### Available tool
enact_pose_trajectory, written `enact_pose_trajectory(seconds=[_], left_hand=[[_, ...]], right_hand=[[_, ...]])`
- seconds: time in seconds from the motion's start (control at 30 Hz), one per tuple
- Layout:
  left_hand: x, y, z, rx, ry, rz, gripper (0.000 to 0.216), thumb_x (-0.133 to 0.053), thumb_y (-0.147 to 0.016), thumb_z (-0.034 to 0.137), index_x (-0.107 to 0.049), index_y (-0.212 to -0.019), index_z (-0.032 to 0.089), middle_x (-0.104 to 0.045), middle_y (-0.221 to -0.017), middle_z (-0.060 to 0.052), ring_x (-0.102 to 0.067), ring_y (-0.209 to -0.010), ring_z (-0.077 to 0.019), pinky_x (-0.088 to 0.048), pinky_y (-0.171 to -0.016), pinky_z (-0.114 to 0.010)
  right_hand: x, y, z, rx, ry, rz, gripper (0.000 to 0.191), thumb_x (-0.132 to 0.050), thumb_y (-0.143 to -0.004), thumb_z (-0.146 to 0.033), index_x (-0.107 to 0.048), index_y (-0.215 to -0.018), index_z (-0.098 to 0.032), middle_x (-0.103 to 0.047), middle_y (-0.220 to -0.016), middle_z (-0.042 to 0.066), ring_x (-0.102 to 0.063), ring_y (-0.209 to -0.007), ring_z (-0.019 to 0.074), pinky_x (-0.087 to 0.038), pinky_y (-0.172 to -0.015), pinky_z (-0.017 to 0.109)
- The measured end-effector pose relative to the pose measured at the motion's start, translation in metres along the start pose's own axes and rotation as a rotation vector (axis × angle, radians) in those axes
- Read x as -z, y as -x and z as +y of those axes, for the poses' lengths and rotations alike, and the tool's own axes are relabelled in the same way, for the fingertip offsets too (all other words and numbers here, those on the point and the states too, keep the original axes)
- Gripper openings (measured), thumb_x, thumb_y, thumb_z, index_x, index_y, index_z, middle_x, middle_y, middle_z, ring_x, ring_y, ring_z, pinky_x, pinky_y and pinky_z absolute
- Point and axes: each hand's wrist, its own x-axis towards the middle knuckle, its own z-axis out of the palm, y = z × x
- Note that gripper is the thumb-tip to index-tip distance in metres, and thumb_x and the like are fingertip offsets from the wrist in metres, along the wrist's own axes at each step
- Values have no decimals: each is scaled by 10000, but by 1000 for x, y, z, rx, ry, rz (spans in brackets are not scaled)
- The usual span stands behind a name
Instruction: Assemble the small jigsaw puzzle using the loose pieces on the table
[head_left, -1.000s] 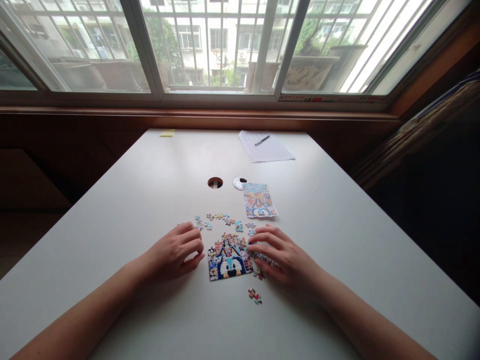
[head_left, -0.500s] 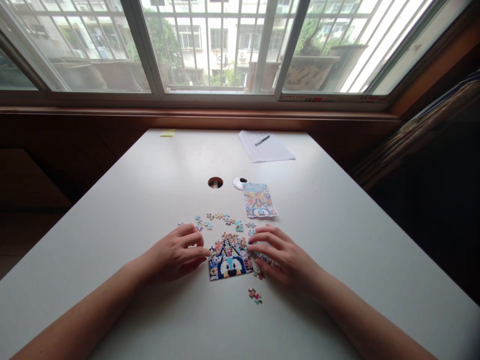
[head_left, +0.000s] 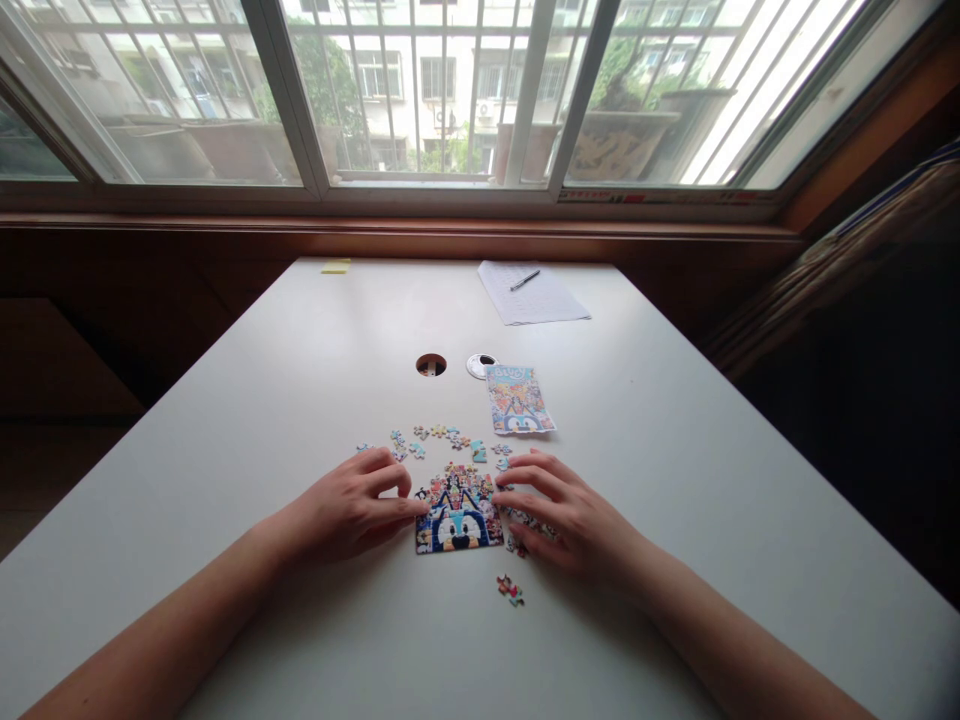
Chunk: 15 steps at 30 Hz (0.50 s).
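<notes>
A partly joined colourful jigsaw (head_left: 457,515) with a blue cartoon face lies on the white table (head_left: 300,400) in front of me. My left hand (head_left: 351,505) rests at its left edge, fingers curled, fingertips pressing against the jigsaw's side. My right hand (head_left: 555,510) lies at its right edge, fingers spread flat over a few joined pieces. Several loose pieces (head_left: 442,437) are scattered just beyond the jigsaw. Two more loose pieces (head_left: 510,590) lie near my right wrist. A small reference picture (head_left: 517,400) lies beyond the loose pieces.
A round cable hole (head_left: 430,365) and its white cap (head_left: 480,366) sit mid-table. A sheet of paper (head_left: 536,297) with a pen (head_left: 524,280) lies at the far edge, a yellow sticky pad (head_left: 334,267) at far left. A window runs behind.
My left hand has slid right until its fingertips meet the jigsaw's left edge, and the jigsaw has turned slightly squarer. My right hand has barely moved.
</notes>
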Motion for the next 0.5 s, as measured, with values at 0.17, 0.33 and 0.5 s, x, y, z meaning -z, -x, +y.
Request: enact_pose_trajectory(seconds=[0.17,0.33,0.5], left_hand=[[1,-2,0,1,10,16,286,-591,-989,213,-642,-1259,292,-645,-1052,-62,-543,-959,-211,-503,-857,-342],[-2,0,-2,-3,10,11,321,-598,-983,207,-626,-1291,294,-658,-1078,-66,-551,-998,-218,-508,-884,-342],[-4,1,-5,4,-8,17,317,-607,-977,198,-630,-1283,281,-668,-1086,-64,-557,-1022,-218,-516,-897,-344]], right_hand=[[1,1,-2,17,39,-35,354,-609,-964,-278,-638,-1317,-266,-629,-1353,85,-498,-1326,287,-470,-1112,525],[3,1,-8,68,72,-100,377,-603,-970,-304,-629,-1346,-313,-574,-1459,40,-456,-1379,290,-377,-1179,571],[2,1,-9,54,81,-122,386,-618,-961,-320,-632,-1347,-332,-566,-1476,21,-430,-1407,293,-362,-1184,578]])
